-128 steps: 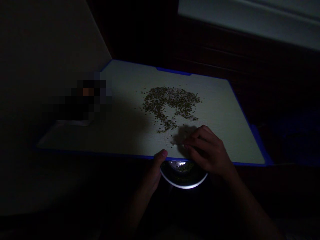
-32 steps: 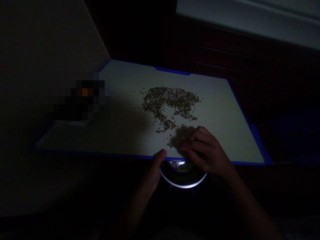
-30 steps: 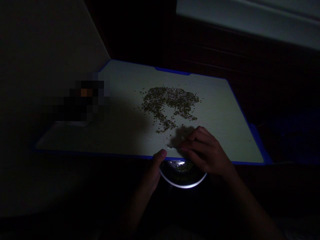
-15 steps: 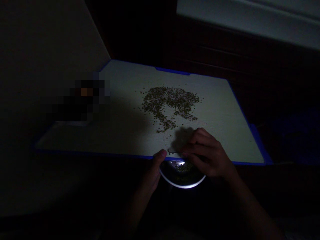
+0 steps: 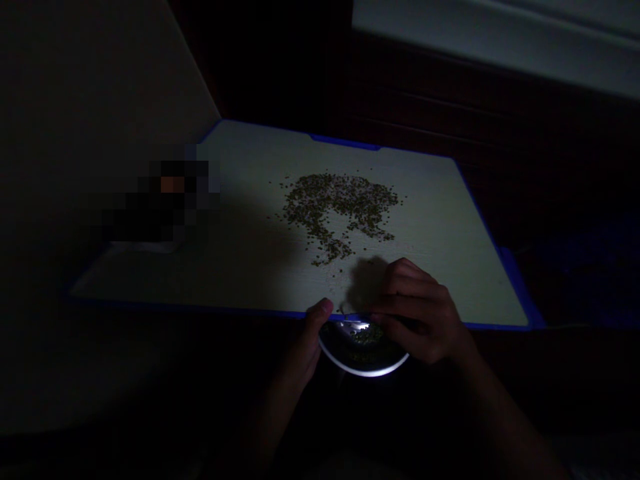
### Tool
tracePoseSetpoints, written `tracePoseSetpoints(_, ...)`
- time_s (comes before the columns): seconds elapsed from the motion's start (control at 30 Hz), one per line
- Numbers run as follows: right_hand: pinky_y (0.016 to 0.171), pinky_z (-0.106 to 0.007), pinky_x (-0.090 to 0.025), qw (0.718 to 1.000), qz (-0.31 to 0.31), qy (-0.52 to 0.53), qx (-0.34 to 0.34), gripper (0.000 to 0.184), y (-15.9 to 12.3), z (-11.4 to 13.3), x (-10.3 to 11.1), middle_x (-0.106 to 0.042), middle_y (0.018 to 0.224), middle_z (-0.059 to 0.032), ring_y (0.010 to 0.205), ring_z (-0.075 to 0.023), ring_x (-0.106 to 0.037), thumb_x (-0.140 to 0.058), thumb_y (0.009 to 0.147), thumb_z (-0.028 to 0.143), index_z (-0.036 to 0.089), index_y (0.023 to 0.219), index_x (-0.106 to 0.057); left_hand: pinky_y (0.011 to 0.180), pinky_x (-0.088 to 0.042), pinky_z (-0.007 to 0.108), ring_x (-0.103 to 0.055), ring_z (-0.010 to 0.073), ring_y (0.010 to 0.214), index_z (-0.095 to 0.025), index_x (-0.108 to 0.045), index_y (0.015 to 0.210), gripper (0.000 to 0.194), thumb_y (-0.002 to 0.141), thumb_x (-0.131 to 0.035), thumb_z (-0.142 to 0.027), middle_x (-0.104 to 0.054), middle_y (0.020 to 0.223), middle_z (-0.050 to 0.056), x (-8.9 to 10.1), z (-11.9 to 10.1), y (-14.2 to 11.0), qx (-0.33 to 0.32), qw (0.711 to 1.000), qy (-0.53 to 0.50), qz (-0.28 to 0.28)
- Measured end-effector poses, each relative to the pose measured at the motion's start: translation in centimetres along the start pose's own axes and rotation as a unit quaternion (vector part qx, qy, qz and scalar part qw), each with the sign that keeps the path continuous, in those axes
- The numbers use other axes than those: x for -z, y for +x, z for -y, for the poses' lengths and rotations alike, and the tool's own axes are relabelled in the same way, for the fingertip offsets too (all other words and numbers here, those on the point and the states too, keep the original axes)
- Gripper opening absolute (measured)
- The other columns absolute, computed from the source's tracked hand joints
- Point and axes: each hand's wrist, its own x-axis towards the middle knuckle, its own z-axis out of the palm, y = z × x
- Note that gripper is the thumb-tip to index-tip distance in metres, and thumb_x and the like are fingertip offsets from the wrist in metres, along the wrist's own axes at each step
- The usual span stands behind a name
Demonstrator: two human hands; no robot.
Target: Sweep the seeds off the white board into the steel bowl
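Note:
Small dark green beans [image 5: 345, 200] lie spread over a pale tabletop [image 5: 440, 227] with a blue edge. Held just under the table's near edge is a bowl [image 5: 373, 370] with a bright white rim and more of the beans inside. My left hand [image 5: 313, 340] grips the bowl's left side, its thumb up at the table edge. My right hand [image 5: 423, 313] is closed in a pinch above the bowl's right side. From its fingertips a thin, slim tool points left along the table edge; its kind is too dark to tell. A couple of beans lie by its tip.
A blurred-out dark object [image 5: 155, 207] sits at the table's left end. A pale wall or panel [image 5: 100, 80] rises on the left. A light ledge [image 5: 500, 47] runs across the upper right. Most surroundings are in deep shadow.
My right hand has shifted slightly toward me and right, bringing the thin tool from the tabletop to its edge above the bowl. Beans near its tip have thinned. My left hand has barely moved.

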Motion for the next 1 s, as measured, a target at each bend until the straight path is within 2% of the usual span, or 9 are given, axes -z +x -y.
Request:
tracePoseSetpoints(0.17,0.072,-0.043,-0.049,1.000,-0.010,-0.009,-0.006,0.014,-0.06,-0.09,-0.10,-0.067,0.079,-0.0029,0.077,-0.0225,-0.060,-0.067,0.095,0.016,0.022,0.101,-0.078,0.116,-0.048,0.052,-0.071,0.0412,0.129,-0.016,-0.081,0.109,0.048,0.077,-0.089,-0.050,-0.086,0.115,0.014,-0.25,-0.11,-0.06,-0.012,0.999,-0.011,0.032)
tracePoseSetpoints(0.3,0.074,-0.042,-0.048,1.000,0.017,-0.022,-0.010,0.013,0.16,-0.17,-0.13,-0.067,0.083,-0.0043,0.080,-0.0219,-0.060,-0.065,0.099,0.017,0.021,0.101,-0.078,0.112,-0.052,0.051,-0.073,0.0401,0.125,-0.015,-0.080,0.109,0.048,0.076,-0.089,-0.049,-0.085,0.116,0.014,-0.43,-0.21,-0.21,-0.007,0.999,-0.013,0.031)
tracePoseSetpoints(0.57,0.076,-0.042,-0.050,0.999,0.040,-0.011,-0.007,0.018,0.31,0.10,0.18,-0.067,0.086,-0.0028,0.081,-0.0216,-0.060,-0.060,0.101,0.019,0.024,0.104,-0.077,0.102,-0.057,0.046,-0.078,0.0345,0.107,-0.019,-0.081,0.093,0.040,0.075,-0.089,-0.054,-0.085,0.093,0.008,0.00,-0.06,-0.07,0.009,1.000,0.009,0.024)
tracePoseSetpoints(0.73,0.075,-0.043,-0.050,0.999,0.031,-0.003,-0.002,0.021,0.20,0.03,0.16,-0.067,0.085,-0.0019,0.080,-0.0217,-0.061,-0.061,0.098,0.018,0.027,0.105,-0.078,0.098,-0.058,0.044,-0.079,0.0323,0.100,-0.020,-0.079,0.087,0.039,0.073,-0.091,-0.055,-0.084,0.092,0.008,0.23,0.00,0.14,0.007,1.000,0.014,0.016)
tracePoseSetpoints(0.9,0.074,-0.043,-0.051,1.000,0.018,-0.008,-0.018,0.017,0.13,0.10,0.04,-0.068,0.082,-0.0022,0.079,-0.0219,-0.062,-0.064,0.098,0.018,0.026,0.104,-0.077,0.107,-0.055,0.047,-0.076,0.0358,0.115,-0.018,-0.080,0.095,0.040,0.075,-0.090,-0.052,-0.085,0.101,0.009,-0.04,-0.10,-0.02,-0.003,1.000,0.009,0.017)
tracePoseSetpoints(1.0,0.070,-0.042,-0.050,0.998,-0.037,-0.038,-0.046,0.013,-0.03,0.11,-0.07,-0.070,0.080,-0.0032,0.076,-0.0215,-0.061,-0.068,0.097,0.017,0.022,0.102,-0.077,0.118,-0.047,0.044,-0.067,0.0335,0.136,-0.019,-0.079,0.112,0.042,0.081,-0.087,-0.046,-0.085,0.118,0.010,-0.25,-0.21,-0.25,-0.020,0.999,-0.022,0.033)
